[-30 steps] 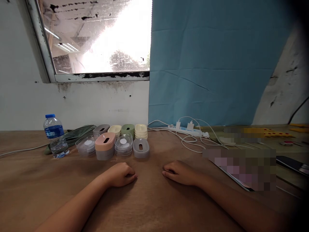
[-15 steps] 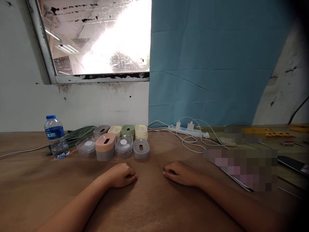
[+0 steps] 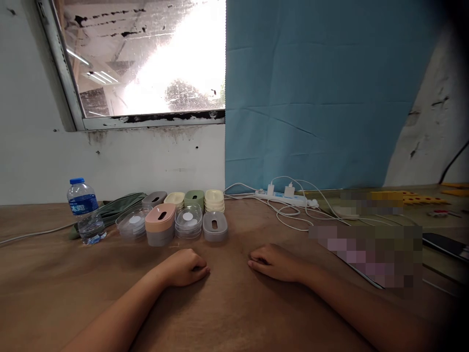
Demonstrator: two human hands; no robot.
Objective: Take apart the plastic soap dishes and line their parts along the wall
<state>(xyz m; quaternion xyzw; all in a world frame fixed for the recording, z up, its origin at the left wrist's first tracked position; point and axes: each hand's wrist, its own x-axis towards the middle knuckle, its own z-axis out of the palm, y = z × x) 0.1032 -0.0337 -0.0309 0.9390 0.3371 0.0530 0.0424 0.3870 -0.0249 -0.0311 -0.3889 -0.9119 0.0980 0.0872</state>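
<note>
My left hand [image 3: 185,267] rests on the brown tabletop [image 3: 205,318], curled into a loose fist with nothing visible in it. Opposite it lies my right hand [image 3: 273,262], fingers curled in and thumb alongside, also with nothing to be seen in it. A gap of bare tabletop separates the two. Just beyond my left hand stand a pink-and-grey box with a slotted top [image 3: 160,225], a stack of clear plastic containers [image 3: 188,222] and a grey slotted piece [image 3: 215,227]. Neither hand touches them.
Behind these are a green slotted piece [image 3: 194,196], stacked cream pieces [image 3: 214,199] and more clear containers [image 3: 132,225]. A water bottle [image 3: 85,210] stands left by a dark green cloth [image 3: 119,208]. A power strip [image 3: 281,197] with tangled white cables and a blurred-out flat object [image 3: 366,256] lie right.
The view has tilted very slightly. Both hands and the objects on the table stay where they were.
</note>
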